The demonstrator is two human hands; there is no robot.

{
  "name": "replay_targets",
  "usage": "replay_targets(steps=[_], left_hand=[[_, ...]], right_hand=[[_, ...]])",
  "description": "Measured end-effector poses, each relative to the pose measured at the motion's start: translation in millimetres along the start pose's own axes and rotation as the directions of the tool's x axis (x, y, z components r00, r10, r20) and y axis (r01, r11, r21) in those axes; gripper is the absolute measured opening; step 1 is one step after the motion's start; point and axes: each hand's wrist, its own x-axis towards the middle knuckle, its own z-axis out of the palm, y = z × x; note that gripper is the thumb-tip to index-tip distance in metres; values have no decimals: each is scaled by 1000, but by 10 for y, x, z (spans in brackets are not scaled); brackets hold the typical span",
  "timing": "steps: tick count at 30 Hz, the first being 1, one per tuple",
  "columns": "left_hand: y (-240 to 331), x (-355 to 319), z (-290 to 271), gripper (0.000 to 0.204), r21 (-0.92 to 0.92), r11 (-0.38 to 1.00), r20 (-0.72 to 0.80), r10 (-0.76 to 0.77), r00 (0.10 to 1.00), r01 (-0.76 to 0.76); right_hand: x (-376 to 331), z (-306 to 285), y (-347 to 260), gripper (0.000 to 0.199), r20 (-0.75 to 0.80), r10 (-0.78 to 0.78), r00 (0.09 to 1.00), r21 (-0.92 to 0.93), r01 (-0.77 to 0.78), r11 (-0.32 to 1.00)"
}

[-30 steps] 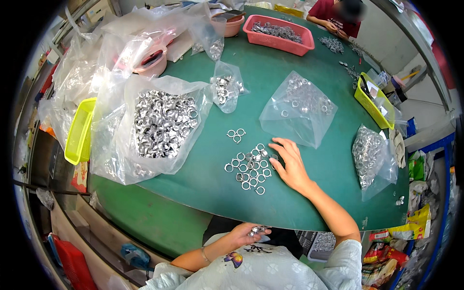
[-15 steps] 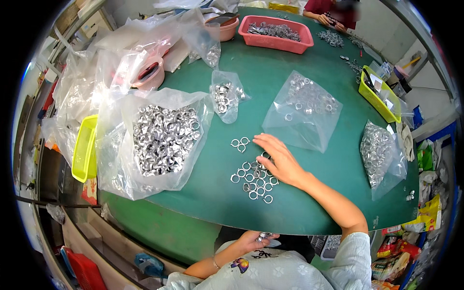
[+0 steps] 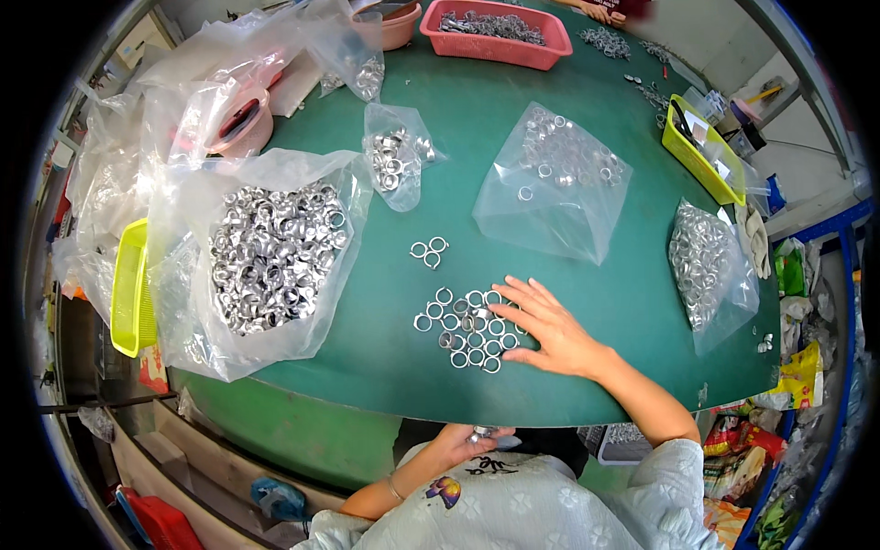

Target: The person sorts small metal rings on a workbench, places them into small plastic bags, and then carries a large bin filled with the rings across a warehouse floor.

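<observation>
My right hand (image 3: 557,335) lies flat with fingers spread at the right edge of a loose cluster of silver metal rings (image 3: 475,338) on the green table. Its fingertips and thumb touch or overlap the outermost rings. Three more rings (image 3: 431,262) sit together a little farther off. Down at the table's near edge, close to my lap, my left hand (image 3: 458,446) is closed around a few shiny metal rings (image 3: 480,432). How many it holds is partly hidden.
A big clear bag of rings (image 3: 275,261) lies open on the left. Smaller ring bags lie at centre back (image 3: 392,156), right of centre (image 3: 555,174) and far right (image 3: 701,266). A pink tray (image 3: 500,48) and yellow-green baskets (image 3: 701,151) stand around. Another person's hands (image 3: 600,13) show at the back.
My right hand has moved right and toward me, from the cluster's far side to its right edge, uncovering some rings. My left hand keeps its hold. The whole view has shifted slightly.
</observation>
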Motion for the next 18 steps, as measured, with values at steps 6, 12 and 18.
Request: replay_targets(steps=[6,12,18], left_hand=[[-14,-159,96,34,331,930,176,108,979,-162],[-20,-172,405,43,-57,996,131,-65,989,73],[-198,-306,349,33,536,700,273,384,882,-471]], right_hand=[[-385,138,-278,54,-44,87,995,19,-87,996],[-767,369,-633,43,-59,128,990,93,-122,988],[-1023,561,-833,40,16,-65,998,128,62,990]])
